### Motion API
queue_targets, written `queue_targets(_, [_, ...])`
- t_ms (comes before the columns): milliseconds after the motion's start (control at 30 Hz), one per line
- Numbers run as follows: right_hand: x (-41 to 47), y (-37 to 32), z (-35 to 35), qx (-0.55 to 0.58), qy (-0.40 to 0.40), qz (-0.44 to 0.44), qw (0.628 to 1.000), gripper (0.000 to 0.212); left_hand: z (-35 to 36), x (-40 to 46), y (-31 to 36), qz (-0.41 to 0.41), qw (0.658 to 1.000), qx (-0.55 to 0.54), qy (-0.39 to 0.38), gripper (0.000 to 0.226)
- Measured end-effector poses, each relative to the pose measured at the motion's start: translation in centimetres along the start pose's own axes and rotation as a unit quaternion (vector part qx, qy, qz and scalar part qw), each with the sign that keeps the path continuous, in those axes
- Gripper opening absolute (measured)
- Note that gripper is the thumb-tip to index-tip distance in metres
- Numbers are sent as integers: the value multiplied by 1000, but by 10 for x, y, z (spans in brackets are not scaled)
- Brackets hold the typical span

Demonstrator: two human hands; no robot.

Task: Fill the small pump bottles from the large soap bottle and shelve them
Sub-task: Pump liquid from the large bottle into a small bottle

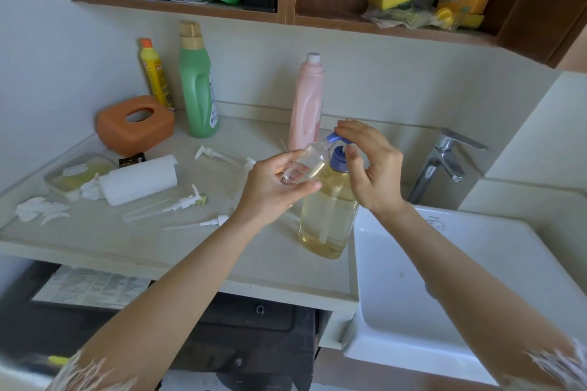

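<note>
Tilting mouth-up toward the blue spout, the small bottle (306, 165) lies in the left hand (276, 187), grip clamped round it. Right hand (370, 165) presses the pump (337, 139) of the soap bottle (328, 216), upright on the bench (178, 251) by the sink (476, 279).

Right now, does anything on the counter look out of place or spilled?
No spill shows. Three loose pump heads lie scattered on the counter, a paper roll lies on its side, and crumpled tissue sits near the left edge.
</note>
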State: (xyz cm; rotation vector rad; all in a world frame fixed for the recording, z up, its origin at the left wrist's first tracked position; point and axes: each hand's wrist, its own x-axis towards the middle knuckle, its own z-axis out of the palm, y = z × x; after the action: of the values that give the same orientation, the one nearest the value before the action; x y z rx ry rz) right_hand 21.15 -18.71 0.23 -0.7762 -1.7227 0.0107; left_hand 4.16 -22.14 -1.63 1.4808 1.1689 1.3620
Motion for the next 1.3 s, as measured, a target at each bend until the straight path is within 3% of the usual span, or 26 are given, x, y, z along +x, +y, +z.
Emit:
queue_targets(200, [-13,11,17,18,42,-10,999,34,-1,4,-14,15,1000,12,6,47])
queue_targets(400, [-17,5,12,-6,1,-3,1000,40,-1,5,-23,6,998,47,31,48])
queue_targets(567, [2,-9,-6,-29,-53,5,998,38,-13,11,-18,-18,998,56,6,43])
queue_targets(700, [5,-25,-12,-28,-26,8,999,29,-38,20,-1,-17,998,49,41,43])
queue_targets(800, [8,-36,-11,-18,9,4,1000,30,-65,27,26,-29,999,2,-42,35])
queue_targets(933, [22,-47,-7,11,13,5,1000,33,-91,31,61,-23,985,80,-151,41])
queue_targets(1167, [33,-55,2,78,-19,46,996,34,-100,24,78,31,991,52,-122,43])
queue_targets(1300, [35,-65,15,183,-38,111,976,35,-107,21,89,72,988,-70,-120,55])
